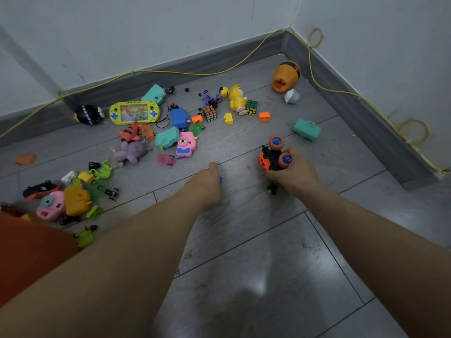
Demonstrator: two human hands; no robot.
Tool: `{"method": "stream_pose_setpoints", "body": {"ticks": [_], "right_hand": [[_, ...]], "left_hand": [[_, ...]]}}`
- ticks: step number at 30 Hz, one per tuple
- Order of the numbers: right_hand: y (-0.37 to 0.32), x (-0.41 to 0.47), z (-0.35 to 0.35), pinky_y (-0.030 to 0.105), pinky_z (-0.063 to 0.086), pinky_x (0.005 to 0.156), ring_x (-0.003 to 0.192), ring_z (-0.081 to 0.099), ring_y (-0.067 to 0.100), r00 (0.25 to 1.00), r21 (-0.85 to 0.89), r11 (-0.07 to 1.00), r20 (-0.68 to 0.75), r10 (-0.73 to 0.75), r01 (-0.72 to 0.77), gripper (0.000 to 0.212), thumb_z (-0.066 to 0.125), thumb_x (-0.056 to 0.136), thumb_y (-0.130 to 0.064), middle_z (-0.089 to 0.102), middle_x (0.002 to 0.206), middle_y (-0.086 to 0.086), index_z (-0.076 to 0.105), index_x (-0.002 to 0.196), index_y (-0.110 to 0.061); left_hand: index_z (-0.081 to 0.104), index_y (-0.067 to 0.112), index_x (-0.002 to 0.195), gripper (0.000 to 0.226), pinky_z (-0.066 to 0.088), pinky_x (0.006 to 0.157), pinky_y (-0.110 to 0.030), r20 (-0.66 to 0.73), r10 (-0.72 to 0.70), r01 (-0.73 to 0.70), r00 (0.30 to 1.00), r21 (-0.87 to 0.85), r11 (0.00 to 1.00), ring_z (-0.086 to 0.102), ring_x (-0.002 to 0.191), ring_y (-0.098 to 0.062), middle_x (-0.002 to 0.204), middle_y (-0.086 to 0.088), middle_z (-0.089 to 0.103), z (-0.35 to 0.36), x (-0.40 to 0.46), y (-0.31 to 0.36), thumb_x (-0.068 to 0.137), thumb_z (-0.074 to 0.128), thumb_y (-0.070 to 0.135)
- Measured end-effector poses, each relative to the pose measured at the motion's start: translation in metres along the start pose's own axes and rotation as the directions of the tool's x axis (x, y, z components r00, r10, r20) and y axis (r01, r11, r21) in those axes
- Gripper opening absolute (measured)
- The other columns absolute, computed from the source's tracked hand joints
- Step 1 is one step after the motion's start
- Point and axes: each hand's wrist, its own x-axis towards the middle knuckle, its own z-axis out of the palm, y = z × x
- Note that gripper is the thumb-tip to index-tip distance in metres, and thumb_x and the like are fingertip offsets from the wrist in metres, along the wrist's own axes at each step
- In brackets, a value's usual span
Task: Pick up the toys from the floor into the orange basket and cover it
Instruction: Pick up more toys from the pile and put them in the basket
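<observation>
Item: toy clear-up, floor corner, early stage. Places are given from the yellow handheld game (134,112).

Right hand (292,173): far to the game's right and nearer the camera. Fingers curled round an orange toy truck (272,158) with blue-hubbed wheels; wheels face up, probably because it was seized from the side as it lay. A small dark piece (272,189) lies under the wrist.

Left hand (207,184): right of the game and nearer, knuckles up, fingers curled on a small blue piece (220,179), mostly hidden.

Orange basket (31,252): near-left of the game, at the frame edge; only one wall shows, no lid visible. It sits beside the thickest heap, likely for short carries.

Toys: most lie loose around the game, including a pink toy camera (186,144) and puzzle cubes (210,113). An orange barrel toy (286,76) lies in the far corner.

Judgement: both hands loaded; transfer to the basket is due.
</observation>
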Motion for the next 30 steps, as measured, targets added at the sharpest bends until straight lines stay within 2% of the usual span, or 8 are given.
{"method": "stream_pose_setpoints", "body": {"ticks": [4, 9, 13, 18, 20, 24, 28, 30], "right_hand": [[-0.005, -0.013, 0.003, 0.036, 0.050, 0.076, 0.090, 0.058, 0.022, 0.998, 0.071, 0.996, -0.003, 0.058, -0.058, 0.051, 0.088, 0.068, -0.024, 0.061, 0.099, 0.003, 0.054, 0.104, -0.014], [-0.015, -0.031, 0.017, 0.048, 0.058, 0.081, 0.083, 0.065, 0.022, 0.986, 0.222, 0.963, 0.106, 0.129, -0.150, 0.049, 0.090, 0.058, -0.027, 0.065, 0.085, 0.001, 0.055, 0.092, -0.017], [-0.018, -0.033, 0.029, 0.053, 0.060, 0.075, 0.088, 0.070, 0.029, 0.975, 0.350, 0.915, 0.161, 0.153, -0.201, 0.061, 0.084, 0.035, -0.043, 0.068, 0.090, 0.006, 0.052, 0.083, -0.024], [-0.021, -0.045, 0.030, 0.055, 0.061, 0.068, 0.095, 0.071, 0.034, 0.950, 0.507, 0.809, 0.241, 0.200, -0.299, 0.046, 0.088, 0.061, -0.021, 0.068, 0.096, 0.016, 0.050, 0.088, -0.018], [-0.019, -0.046, 0.031, 0.060, 0.059, 0.071, 0.094, 0.071, 0.037, 0.951, 0.534, 0.790, 0.225, 0.211, -0.302, 0.047, 0.088, 0.058, -0.023, 0.066, 0.087, 0.013, 0.051, 0.087, -0.018], [-0.018, -0.049, 0.036, 0.060, 0.059, 0.071, 0.089, 0.068, 0.027, 0.935, 0.615, 0.706, 0.279, 0.221, -0.350, 0.043, 0.085, 0.069, -0.017, 0.063, 0.090, 0.012, 0.050, 0.093, -0.016], [-0.019, -0.051, 0.041, 0.055, 0.060, 0.074, 0.100, 0.070, 0.032, 0.930, 0.651, 0.665, 0.281, 0.238, -0.367, 0.045, 0.085, 0.070, -0.018, 0.067, 0.103, 0.019, 0.050, 0.098, -0.014], [-0.020, -0.053, 0.042, 0.052, 0.060, 0.076, 0.100, 0.071, 0.033, 0.922, 0.679, 0.625, 0.305, 0.237, -0.385, 0.044, 0.085, 0.072, -0.018, 0.069, 0.107, 0.021, 0.050, 0.099, -0.015]], "left_hand": [[0.046, 0.004, 0.118, 0.025, 0.040, 0.074, -0.032, 0.006, -0.033, 0.034, 0.999, -0.171, 0.985, 0.052, 0.094, -0.027, 0.116, -0.017, 0.056, -0.002, -0.009, 0.008, 0.094, 0.047, 0.009], [0.061, 0.009, 0.119, 0.031, 0.051, 0.096, -0.038, 0.079, -0.100, 0.125, 0.992, -0.444, 0.887, 0.061, 0.110, -0.034, 0.119, -0.017, 0.062, 0.002, -0.022, 0.016, 0.092, 0.046, 0.006], [0.065, 0.008, 0.098, 0.025, 0.058, 0.083, -0.048, 0.139, -0.161, 0.213, 0.977, -0.631, 0.746, 0.069, 0.093, -0.037, 0.096, -0.023, 0.070, 0.016, -0.032, 0.024, 0.081, 0.050, -0.002], [0.051, 0.009, 0.098, 0.008, 0.058, 0.080, -0.045, 0.291, -0.180, 0.343, 0.939, -0.800, 0.492, 0.059, 0.067, -0.024, 0.078, -0.014, 0.057, 0.031, -0.041, 0.041, 0.094, 0.046, 0.005], [0.050, 0.009, 0.106, 0.011, 0.058, 0.076, -0.043, 0.314, -0.160, 0.352, 0.936, -0.805, 0.477, 0.058, 0.065, -0.021, 0.078, -0.011, 0.057, 0.035, -0.042, 0.046, 0.095, 0.050, 0.009], [0.052, 0.004, 0.123, 0.030, 0.055, 0.067, -0.036, 0.343, -0.128, 0.363, 0.931, -0.820, 0.442, 0.054, 0.062, -0.020, 0.085, -0.013, 0.059, 0.041, -0.041, 0.052, 0.094, 0.048, 0.007], [0.048, 0.007, 0.106, 0.014, 0.054, 0.071, -0.040, 0.300, -0.157, 0.338, 0.941, -0.854, 0.395, 0.055, 0.070, -0.024, 0.091, -0.016, 0.057, 0.045, -0.040, 0.052, 0.094, 0.047, 0.002], [0.046, 0.010, 0.097, 0.011, 0.052, 0.064, -0.034, 0.261, -0.170, 0.309, 0.950, -0.864, 0.397, 0.055, 0.067, -0.021, 0.088, -0.014, 0.057, 0.044, -0.041, 0.051, 0.093, 0.049, 0.000]]}}
